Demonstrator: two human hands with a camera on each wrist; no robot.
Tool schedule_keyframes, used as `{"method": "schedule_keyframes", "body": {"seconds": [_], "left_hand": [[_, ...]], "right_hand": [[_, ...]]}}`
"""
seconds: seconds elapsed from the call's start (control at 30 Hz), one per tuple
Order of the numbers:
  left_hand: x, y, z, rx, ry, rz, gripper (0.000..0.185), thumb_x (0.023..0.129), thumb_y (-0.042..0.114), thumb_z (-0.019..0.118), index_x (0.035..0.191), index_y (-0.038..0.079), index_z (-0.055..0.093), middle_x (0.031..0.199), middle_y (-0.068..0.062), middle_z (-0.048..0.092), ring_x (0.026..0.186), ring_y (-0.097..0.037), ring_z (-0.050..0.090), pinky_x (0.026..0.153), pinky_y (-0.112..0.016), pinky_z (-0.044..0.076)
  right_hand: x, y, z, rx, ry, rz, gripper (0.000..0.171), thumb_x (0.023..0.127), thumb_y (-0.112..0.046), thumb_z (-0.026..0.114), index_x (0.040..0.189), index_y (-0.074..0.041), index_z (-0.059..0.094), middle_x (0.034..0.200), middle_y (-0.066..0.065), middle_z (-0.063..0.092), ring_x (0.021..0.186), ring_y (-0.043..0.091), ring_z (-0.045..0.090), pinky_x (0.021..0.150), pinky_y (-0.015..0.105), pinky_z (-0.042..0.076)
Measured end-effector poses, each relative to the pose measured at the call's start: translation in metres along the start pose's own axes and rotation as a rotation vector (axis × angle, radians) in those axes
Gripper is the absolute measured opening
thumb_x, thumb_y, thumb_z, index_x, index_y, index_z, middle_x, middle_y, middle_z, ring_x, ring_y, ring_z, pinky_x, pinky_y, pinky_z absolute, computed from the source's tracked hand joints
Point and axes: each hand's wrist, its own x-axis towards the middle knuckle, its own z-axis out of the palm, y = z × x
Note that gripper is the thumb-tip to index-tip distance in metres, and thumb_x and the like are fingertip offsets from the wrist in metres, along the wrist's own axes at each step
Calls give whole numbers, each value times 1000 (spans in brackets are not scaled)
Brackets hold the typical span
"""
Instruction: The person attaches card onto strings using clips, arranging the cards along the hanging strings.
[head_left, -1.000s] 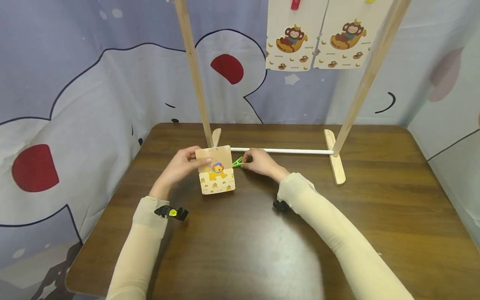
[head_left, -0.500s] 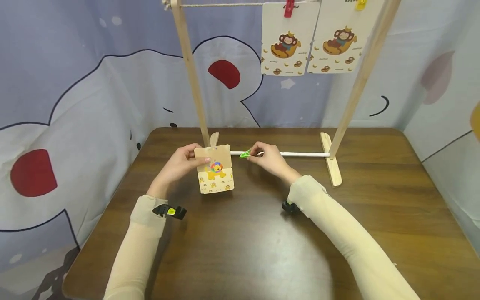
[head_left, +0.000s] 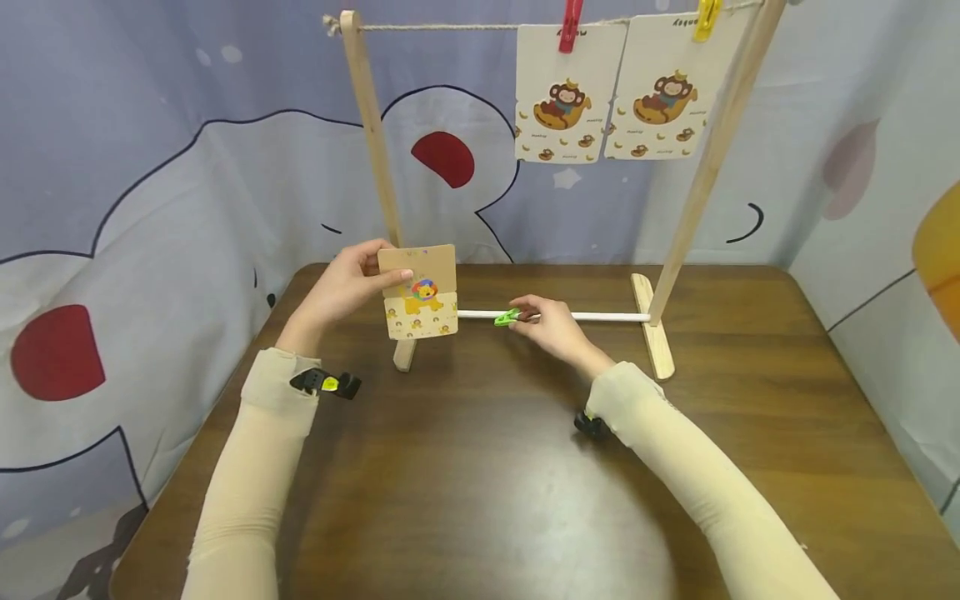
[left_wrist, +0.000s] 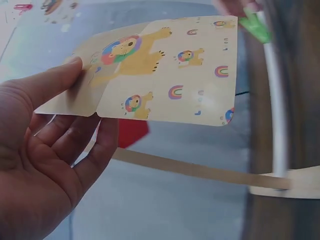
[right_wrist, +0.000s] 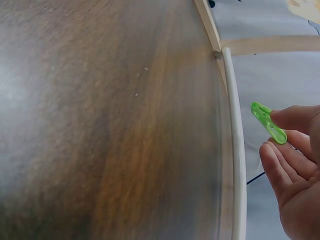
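Observation:
My left hand (head_left: 347,282) pinches a cream card with a lion print (head_left: 422,302) by its upper left side, thumb in front and fingers behind. The left wrist view shows the card (left_wrist: 170,75) creased across, with small lions and rainbows on its lower part. To the right, my right hand (head_left: 553,330) pinches a small green clothespin (head_left: 507,317) between thumb and fingers, near the white bar (head_left: 607,317) in the head view. The right wrist view has the clothespin (right_wrist: 268,123) held at one end, pointing away from the fingers.
A wooden frame (head_left: 693,200) stands on the brown table (head_left: 480,467), with a rope (head_left: 442,27) across its top. Two monkey cards (head_left: 558,133) hang there from a red clothespin (head_left: 570,25) and a yellow clothespin (head_left: 707,18). A patterned curtain (head_left: 187,192) is behind.
My left hand has raised the lion card from lower down. My right hand has drawn the green clothespin away to the right of the card. The head view has tilted up, showing the rope.

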Motion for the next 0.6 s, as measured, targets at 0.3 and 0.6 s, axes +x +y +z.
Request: {"method": "schedule_keyframes", "body": {"seconds": [0.3,0.6], "left_hand": [[31,49,-19,-125,40,117,20,92,17,77,100,4,64,94,-5,74,87,-18,69,84,-30,52],[56,93,-25,-243,100,214,18,89,13,80,96,3,66,89,-6,73,83,-17,68,76,-30,50]], "right_hand": [[-8,5,-1,-22,-27,6,35,90,-11,76,123,-1,69,105,15,74,95,28,72,85,38,57],[-14,10,-7,-69,-35,7,36,90,-12,76,123,-1,69,104,14,74,94,26,72,85,41,56]]}}
